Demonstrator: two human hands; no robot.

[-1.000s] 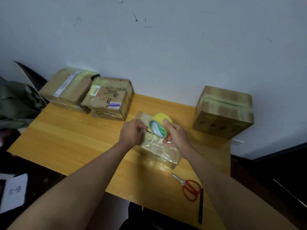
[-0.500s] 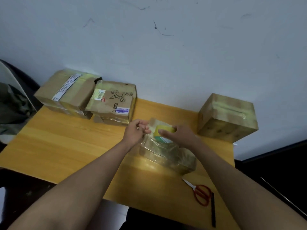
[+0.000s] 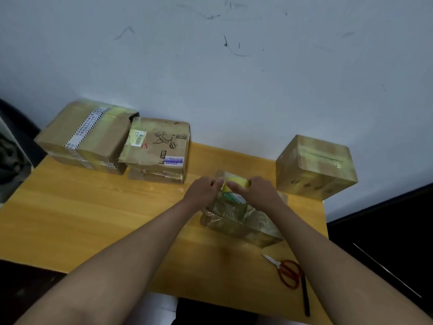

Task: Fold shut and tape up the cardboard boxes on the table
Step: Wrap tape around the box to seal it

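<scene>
Single head-worn view, looking forward and down, close over the table (image 3: 93, 219), wall behind

Two boxes (image 3: 86, 134) (image 3: 159, 148) are set side by side at the desk's (image 3: 93, 214) far left, against the wall; a low box (image 3: 239, 221) is centred; another box (image 3: 316, 167) far right; scissors (image 3: 287, 272) and pen (image 3: 305, 299) lie near right.

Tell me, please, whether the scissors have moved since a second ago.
No. The scissors still lie beside the black pen, near the right front corner of the table.
</scene>
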